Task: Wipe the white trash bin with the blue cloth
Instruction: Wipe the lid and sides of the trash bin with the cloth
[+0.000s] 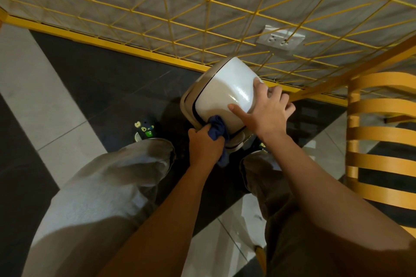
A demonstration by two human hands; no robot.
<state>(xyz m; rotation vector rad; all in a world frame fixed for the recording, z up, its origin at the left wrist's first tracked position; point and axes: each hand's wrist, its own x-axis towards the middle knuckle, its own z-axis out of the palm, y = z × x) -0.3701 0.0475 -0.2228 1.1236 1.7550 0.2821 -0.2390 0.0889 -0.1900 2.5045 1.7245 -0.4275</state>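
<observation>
A: Item, nearest the lens: two forearms, and under them grey trouser legs (94, 186). What did each hand hold?

B: Left hand (206, 145): closed in a fist round the bunched cloth (217, 129), blue, pressed to the bin's near lower side beside the dark seam. Right hand (267, 110): spread wide, flat on the bin's glossy side and curling over its far edge, steadying it.

A: Item, the bin (225, 87). Where was it?

B: Tipped on its side, between the feet and the yellow grid (202, 18) behind, lid end toward the left. Whether it rested on the floor (56, 108) or was held clear of it could not be told.

A: Step in hand?

B: By my reading, wiping was under way, low on the near side at the seam. The broad upper face showed a sheen, though clean or merely glossy could not be said. The next move would call for drawing the cloth along that seam or up over the face, with the right hand bracing against the push, perhaps turning the bin to bring round a fresh side.

A: Hidden or doubtful?

B: The bin's underside and far side; most of the cloth, inside the fist; the right fingertips, over the edge. One shoe (145, 129) showed, the other barely. A socket (281, 39) sat behind the grid; a yellow chair (380, 146) was cut off at right.
</observation>
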